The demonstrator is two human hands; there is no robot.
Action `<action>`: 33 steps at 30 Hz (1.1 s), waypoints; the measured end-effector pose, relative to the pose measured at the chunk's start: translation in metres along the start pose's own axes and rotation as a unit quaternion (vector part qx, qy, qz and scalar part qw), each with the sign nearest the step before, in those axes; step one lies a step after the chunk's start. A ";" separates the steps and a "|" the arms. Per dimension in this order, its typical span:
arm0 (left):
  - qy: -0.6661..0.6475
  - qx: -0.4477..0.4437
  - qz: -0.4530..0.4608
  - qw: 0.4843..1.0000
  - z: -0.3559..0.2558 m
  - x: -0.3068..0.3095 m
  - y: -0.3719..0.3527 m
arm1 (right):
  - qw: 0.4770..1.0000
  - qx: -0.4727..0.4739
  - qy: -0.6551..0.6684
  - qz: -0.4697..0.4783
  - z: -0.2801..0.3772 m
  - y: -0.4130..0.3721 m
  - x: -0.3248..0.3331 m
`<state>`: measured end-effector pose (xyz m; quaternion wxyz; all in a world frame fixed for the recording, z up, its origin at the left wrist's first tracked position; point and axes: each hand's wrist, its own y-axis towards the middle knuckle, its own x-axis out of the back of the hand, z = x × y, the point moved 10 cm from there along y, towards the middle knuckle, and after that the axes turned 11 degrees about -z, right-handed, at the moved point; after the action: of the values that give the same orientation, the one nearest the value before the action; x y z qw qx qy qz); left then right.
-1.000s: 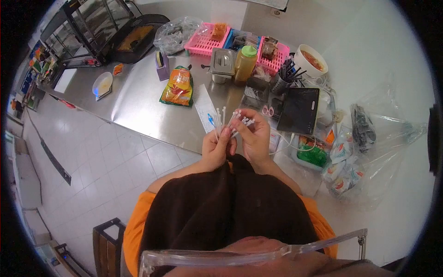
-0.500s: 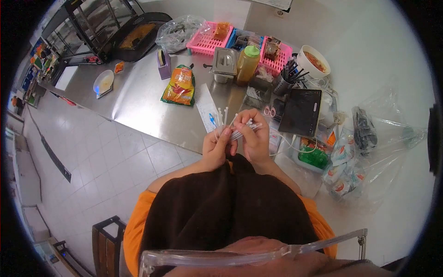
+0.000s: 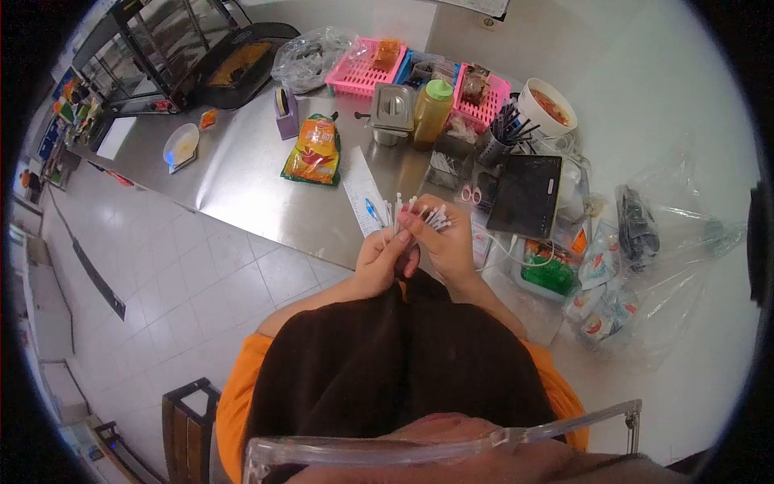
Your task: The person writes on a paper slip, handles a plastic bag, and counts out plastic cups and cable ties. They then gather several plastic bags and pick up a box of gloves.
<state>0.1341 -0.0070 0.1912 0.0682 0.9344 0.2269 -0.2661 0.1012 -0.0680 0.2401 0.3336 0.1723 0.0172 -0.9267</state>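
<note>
Thin white sticks with small knobbed ends (image 3: 437,216) fan out from both hands in the head view, above the counter's front edge. My left hand (image 3: 377,264) is closed round the lower part of one bunch, whose tips point up. Thumb and fingers of my right hand (image 3: 448,252) pinch more of these sticks, which lean to the right. The hands touch each other, and the sticks' lower ends are hidden by the fingers. Just beyond my left hand, a blue pen (image 3: 371,209) lies on a long strip of paper (image 3: 357,179).
On the steel counter (image 3: 242,169) stand an orange-green packet (image 3: 313,153), a purple tape dispenser (image 3: 285,117), a lidded steel container (image 3: 393,109) and a green-capped bottle (image 3: 434,115). To the right are pink scissors (image 3: 471,194), a tablet (image 3: 524,196) and a white bucket (image 3: 546,107).
My right hand has shifted slightly, and its thumb is now closer to the left bunch. The sticks in both hands stand closer together, and the right ones fan out more.
</note>
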 end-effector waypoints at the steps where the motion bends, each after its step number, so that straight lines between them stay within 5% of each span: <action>1: -0.009 0.006 0.000 1.000 0.001 0.000 0.000 | 1.000 -0.002 0.004 0.002 0.000 -0.001 0.000; 33: -0.012 0.026 -0.015 0.999 0.012 0.002 0.002 | 0.999 -0.026 -0.028 0.002 -0.009 0.002 0.006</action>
<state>0.1313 -0.0112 0.1800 0.0428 0.9291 0.2329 -0.2840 0.1008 -0.0721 0.2301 0.3404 0.1377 0.0321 -0.9296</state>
